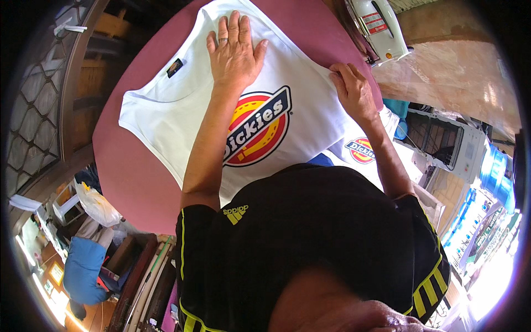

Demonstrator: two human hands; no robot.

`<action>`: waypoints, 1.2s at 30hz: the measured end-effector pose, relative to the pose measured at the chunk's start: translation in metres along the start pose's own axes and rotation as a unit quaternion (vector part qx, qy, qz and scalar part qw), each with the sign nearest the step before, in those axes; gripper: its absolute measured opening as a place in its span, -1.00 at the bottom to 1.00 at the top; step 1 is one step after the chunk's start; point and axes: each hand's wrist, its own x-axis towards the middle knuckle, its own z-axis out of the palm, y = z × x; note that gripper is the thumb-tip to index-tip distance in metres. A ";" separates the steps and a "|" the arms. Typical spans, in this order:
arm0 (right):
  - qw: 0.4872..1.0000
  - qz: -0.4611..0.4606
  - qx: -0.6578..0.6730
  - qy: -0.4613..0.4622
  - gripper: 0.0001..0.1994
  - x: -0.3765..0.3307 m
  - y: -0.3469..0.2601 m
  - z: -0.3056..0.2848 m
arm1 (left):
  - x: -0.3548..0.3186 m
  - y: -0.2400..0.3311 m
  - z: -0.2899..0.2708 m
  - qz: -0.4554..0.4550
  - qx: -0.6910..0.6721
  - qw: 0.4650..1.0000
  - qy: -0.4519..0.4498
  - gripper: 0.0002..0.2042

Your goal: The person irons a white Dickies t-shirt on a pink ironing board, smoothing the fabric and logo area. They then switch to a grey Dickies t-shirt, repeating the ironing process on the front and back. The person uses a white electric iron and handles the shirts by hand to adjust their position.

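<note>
A white sleeveless shirt [310, 105] with a round red-and-yellow printed emblem lies spread over a maroon padded table [127, 182]. A small black label shows at its neckline. My left hand [237, 52] rests flat on the cloth near the far shoulder edge, fingers stretched out and a ring on one finger. At the right, the fingers of my right hand [354, 91] are bent and pinched on the shirt's edge. Another white cloth [365, 160] with a smaller, similar emblem lies below my right forearm.
A white iron [381, 30] with a red label stands beyond the table's far right edge. A lattice gate [38, 105] stands at the left. Lower left are a plastic bag [97, 205] and a person in blue [83, 265]. Blue water jugs [496, 171] are at the right.
</note>
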 end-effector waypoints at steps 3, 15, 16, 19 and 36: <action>0.997 0.031 0.057 0.046 -0.90 0.003 0.018 -0.006 | 0.001 -0.001 -0.004 0.002 0.010 1.000 -0.013 -0.31; 0.993 -0.116 -0.004 0.007 -0.87 0.016 0.037 0.000 | -0.087 0.099 -0.054 -0.071 -0.076 0.994 0.017 -0.35; 0.988 -0.155 0.000 0.021 -0.87 0.019 0.034 0.000 | -0.109 0.106 -0.059 -0.112 -0.092 0.989 0.018 -0.34; 0.976 -0.211 -0.051 -0.016 -0.84 0.023 0.024 0.001 | -0.165 0.095 -0.106 -0.245 -0.035 0.969 -0.001 -0.41; 0.785 -0.600 0.111 -0.102 -0.71 0.160 -0.260 0.228 | -0.310 0.012 -0.161 -0.579 0.046 0.801 0.147 -0.78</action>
